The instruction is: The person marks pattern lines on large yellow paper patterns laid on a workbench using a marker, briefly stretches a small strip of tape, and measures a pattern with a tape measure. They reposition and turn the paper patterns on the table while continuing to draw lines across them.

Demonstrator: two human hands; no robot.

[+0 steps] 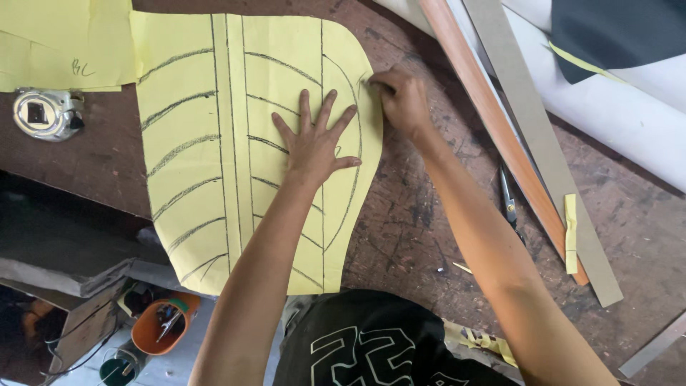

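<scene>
I record a large yellow paper pattern (214,150) lying flat in the upper middle of the frame, its lower edge overhanging the near side of the tabletop (414,214). The sheet already carries long straight pencil lines running top to bottom and a series of curved strokes down both sides; a curved line follows the rounded right edge. My left hand (314,139) lies palm down on the sheet's right half, fingers released and spread wide, pinning the paper. My right hand (401,100) sits at the upper right edge of the sheet, fingers clenched around what I judge to be a marking tool, though the tool itself is too hidden to confirm. I judge the marking well advanced, with the work now at that upper right corner. Outward: more yellow sheets (64,43) lie in the upper left, with a small metal tape dispenser (46,113) just below them. The tabletop is dark, scarred and stained wood. Right of my right forearm lie dark scissors (509,200), a long wooden strip (500,129) and a grey cardboard strip (550,150), with a white fabric roll (622,114) beyond. At lower left, below the tabletop, an orange cup (163,327) holds small tools.
</scene>
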